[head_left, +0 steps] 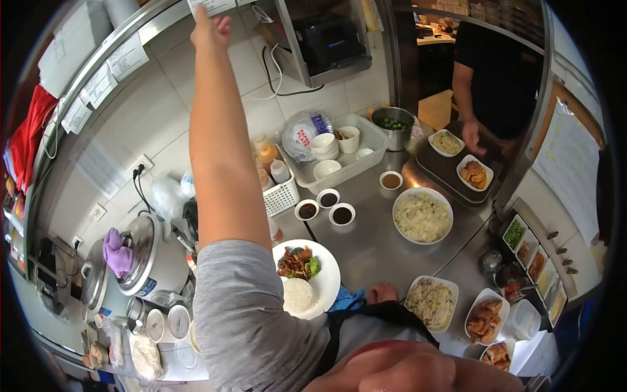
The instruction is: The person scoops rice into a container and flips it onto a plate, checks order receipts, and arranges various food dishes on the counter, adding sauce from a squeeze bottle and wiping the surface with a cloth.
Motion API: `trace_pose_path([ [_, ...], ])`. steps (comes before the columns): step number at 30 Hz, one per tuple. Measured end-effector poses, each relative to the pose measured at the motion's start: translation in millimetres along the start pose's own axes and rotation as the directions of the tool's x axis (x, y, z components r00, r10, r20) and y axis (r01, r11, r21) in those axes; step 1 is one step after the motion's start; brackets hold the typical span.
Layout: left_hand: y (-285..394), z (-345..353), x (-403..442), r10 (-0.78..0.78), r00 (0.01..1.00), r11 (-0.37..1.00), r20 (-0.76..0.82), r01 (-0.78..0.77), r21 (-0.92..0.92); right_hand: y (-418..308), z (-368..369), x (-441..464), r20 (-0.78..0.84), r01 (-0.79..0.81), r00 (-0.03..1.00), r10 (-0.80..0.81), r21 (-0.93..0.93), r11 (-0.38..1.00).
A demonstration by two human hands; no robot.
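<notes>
My left arm stretches far up, and my left hand [210,31] is at a printed paper slip [214,6] on the metal rail. One finger lies against the slip and the others are curled; the grip looks closed on its edge. Low at the counter's near edge rests my right hand [382,293], mostly hidden by my body, beside a blue cloth [347,298]. Its fingers are too hidden to read. Between my arms stands a white plate [332,277] with a rice mound [298,295] and browned meat with broccoli [298,262].
Fried rice fills a round bowl [423,216] and a square bowl [431,304]. Dark sauce cups [341,214] stand mid-counter. Behind are a grey basket [346,161] and a steel pot [393,128]. A person's hand [470,135] is near a dark tray [450,171]. Rice cookers [153,255] stand left.
</notes>
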State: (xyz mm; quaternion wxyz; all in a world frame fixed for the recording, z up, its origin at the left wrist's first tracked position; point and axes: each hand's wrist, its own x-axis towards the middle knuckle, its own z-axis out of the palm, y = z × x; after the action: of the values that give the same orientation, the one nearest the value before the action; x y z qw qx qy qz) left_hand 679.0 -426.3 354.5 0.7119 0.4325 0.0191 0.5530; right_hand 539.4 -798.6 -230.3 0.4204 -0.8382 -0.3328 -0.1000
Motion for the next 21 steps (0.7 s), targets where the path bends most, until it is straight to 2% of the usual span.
trace_pose_path([
  [1, 4.0, -15.0, 6.1, 0.034, 0.999, 0.999, -0.007, -0.034, 0.032, -1.8, -1.9, 0.4, -0.008, 0.008, 1.0, -0.008, 0.009, 1.0],
  [3, 24.0, -46.0, 14.9, 0.057, 0.985, 0.995, -0.162, -0.069, -0.071, -6.3, -6.1, 3.0, -0.031, 0.025, 0.999, -0.024, 0.026, 0.999],
  [5, 48.3, -78.2, 28.2, 0.107, 0.978, 0.979, -0.177, -0.134, -0.15, -7.1, -5.6, 3.6, -0.056, 0.032, 0.998, -0.031, 0.009, 0.999],
  [7, 70.4, -99.8, 34.9, 0.162, 0.977, 0.965, -0.141, -0.187, -0.182, -12.1, -7.6, 3.2, -0.051, 0.016, 0.999, -0.016, 0.004, 1.0],
  [10, 93.1, -112.3, 48.8, 0.225, 0.968, 0.965, -0.11, -0.237, -0.108, -20.1, -14.3, 5.9, -0.017, -0.021, 1.0, 0.021, 0.0, 1.0],
  [11, 94.7, -121.6, 60.6, 0.226, 0.973, 0.968, -0.052, -0.23, -0.099, -20.1, -13.1, 6.0, -0.019, -0.028, 0.999, 0.028, -0.009, 1.0],
  [14, 82.6, -104.3, 45.6, 0.258, 0.961, 0.962, -0.103, -0.265, -0.063, -21.3, -14.3, 6.5, -0.024, -0.03, 0.999, 0.03, -0.004, 1.0],
  [18, 49.1, -66.9, 23.3, 0.251, 0.964, 0.966, -0.086, -0.255, -0.034, -19.7, -12.8, 6.8, -0.037, -0.025, 0.999, 0.026, 0.041, 0.999],
  [20, 39.2, -45.6, 5.8, 0.261, 0.959, 0.965, -0.109, -0.26, 0.028, -13.3, -9.4, 6.5, -0.02, 0.011, 1.0, -0.011, 0.007, 1.0],
  [21, 37.3, -35.8, -3.7, 0.248, 0.961, 0.968, -0.121, -0.249, 0.002, -9.6, -8.1, 5.7, -0.013, 0.026, 1.0, -0.026, -0.013, 1.0],
])
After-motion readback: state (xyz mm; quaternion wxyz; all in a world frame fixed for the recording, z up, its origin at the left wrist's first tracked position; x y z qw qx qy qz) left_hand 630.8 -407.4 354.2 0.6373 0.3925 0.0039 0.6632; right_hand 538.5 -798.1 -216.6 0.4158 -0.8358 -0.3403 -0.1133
